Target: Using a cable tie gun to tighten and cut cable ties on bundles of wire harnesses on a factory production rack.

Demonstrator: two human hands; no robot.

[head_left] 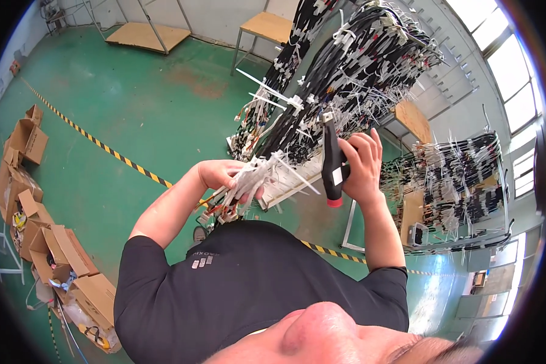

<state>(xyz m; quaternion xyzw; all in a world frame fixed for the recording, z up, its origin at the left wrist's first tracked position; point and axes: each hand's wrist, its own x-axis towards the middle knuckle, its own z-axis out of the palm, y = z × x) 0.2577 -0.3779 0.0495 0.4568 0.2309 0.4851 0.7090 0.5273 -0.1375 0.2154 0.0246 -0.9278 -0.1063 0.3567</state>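
My left hand (220,173) is closed around the lower end of a bundle of wires (258,179) with white sleeves, ties and small connectors. In my right hand (364,168) is a black cable tie gun (331,151) with a red end, held upright with its nose pointing away from me. The tool's nose sits beside a thick hanging mass of black wire harnesses (346,73). A long white cable tie (267,86) sticks out to the left from the harnesses. Whether the tool touches any tie, I cannot tell.
A second rack of hanging harnesses (461,182) stands at the right. Opened cardboard boxes (60,252) line the left side. Yellow and black tape (103,145) crosses the green floor. At the back are a wooden-topped table (267,27) and a low wooden platform (145,37).
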